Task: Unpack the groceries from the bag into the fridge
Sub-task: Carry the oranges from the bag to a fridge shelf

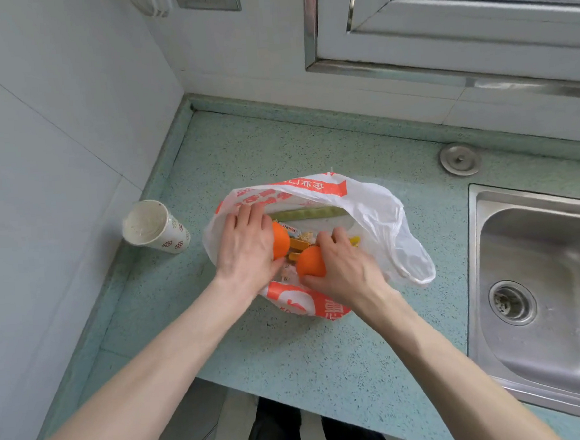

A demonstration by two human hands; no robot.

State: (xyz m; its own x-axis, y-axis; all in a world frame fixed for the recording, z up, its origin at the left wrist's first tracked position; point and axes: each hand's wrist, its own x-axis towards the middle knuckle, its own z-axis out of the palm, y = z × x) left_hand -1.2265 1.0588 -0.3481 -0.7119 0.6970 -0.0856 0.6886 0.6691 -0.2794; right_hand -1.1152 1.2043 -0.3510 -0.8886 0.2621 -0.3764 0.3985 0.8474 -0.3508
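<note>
A white plastic bag (380,210) with red print lies open on the green speckled counter (325,348). Inside it my left hand (246,247) grips one orange (281,241), mostly covered by the palm. My right hand (345,267) holds a second orange (310,262) just to the right of the first. A long green bean pod (307,214) lies at the back of the bag. Yellow and orange snack packets (300,242) show between the two oranges. No fridge is in view.
A paper cup (155,227) with a red pattern stands left of the bag near the tiled wall. A steel sink (543,284) fills the right side, with a round metal cap (460,159) behind it. A window frame runs along the back.
</note>
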